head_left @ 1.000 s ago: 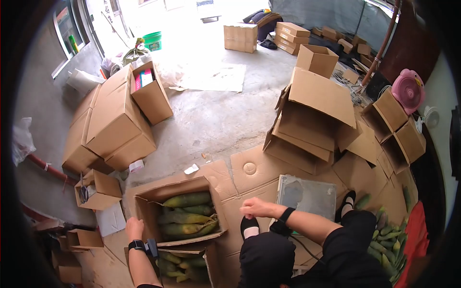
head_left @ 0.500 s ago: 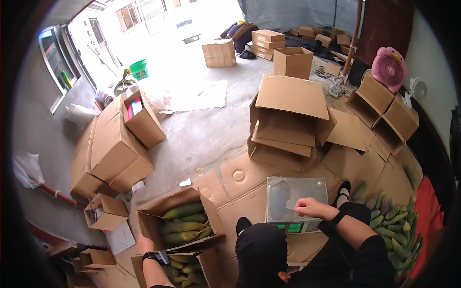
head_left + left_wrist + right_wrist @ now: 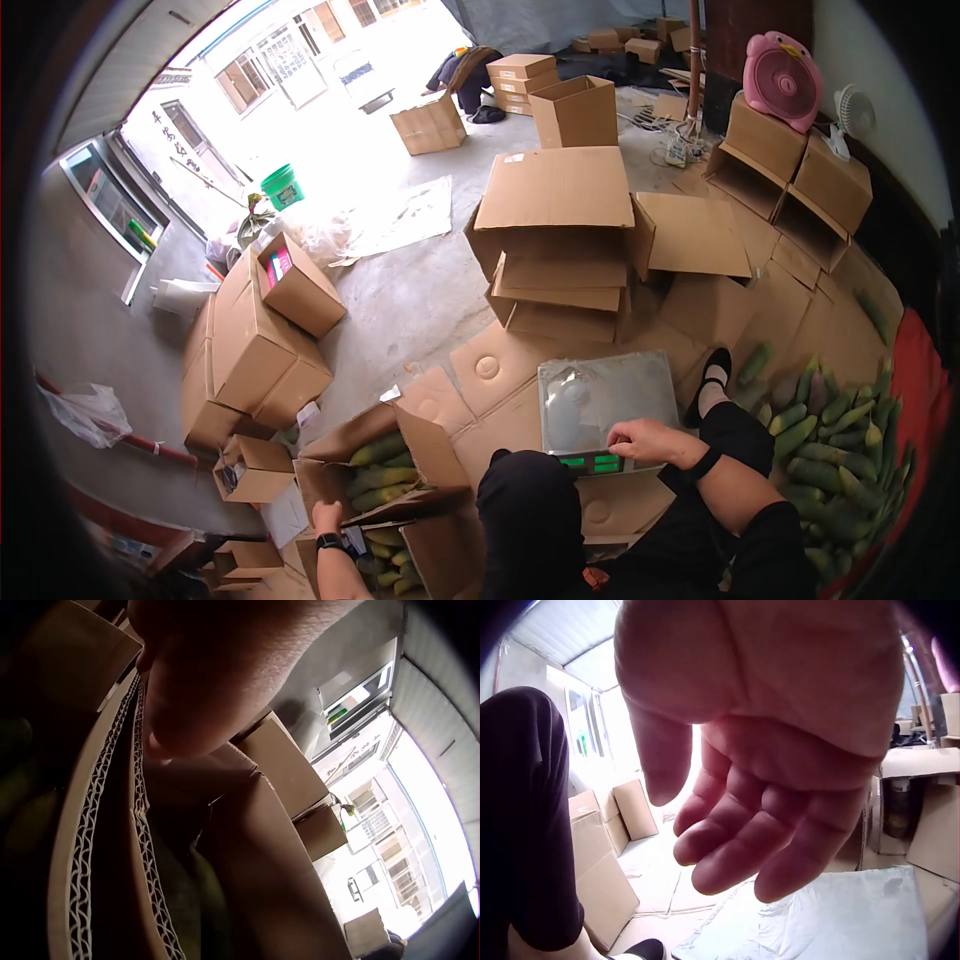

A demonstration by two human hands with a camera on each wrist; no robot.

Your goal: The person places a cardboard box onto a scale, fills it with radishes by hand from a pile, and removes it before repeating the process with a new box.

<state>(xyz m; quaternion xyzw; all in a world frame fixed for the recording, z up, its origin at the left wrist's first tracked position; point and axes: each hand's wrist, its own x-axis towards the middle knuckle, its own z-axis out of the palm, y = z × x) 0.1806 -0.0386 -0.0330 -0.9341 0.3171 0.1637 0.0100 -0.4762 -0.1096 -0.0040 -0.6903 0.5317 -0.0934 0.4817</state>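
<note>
On the left, my left hand is at the edge of an open cardboard box holding long green vegetables that look like radishes. Close up in the left wrist view, its thumb hooks over the corrugated wall where two boxes meet; the other fingers are mostly hidden. A second box of the same vegetables stands nearer me. My right hand hovers near the front edge of a flat-topped scale with lit green displays. Its fingers hang loosely curled around nothing in the right wrist view.
A heap of green vegetables lies at the right beside a red cloth. Stacked empty boxes stand beyond the scale, and large cartons line the left wall. A pink fan tops boxes at the back right.
The head view has turned, shifting the room. My right hand has moved right, from beside the scale to its front edge, and the green displays have come into view. My left hand stays at the box edge.
</note>
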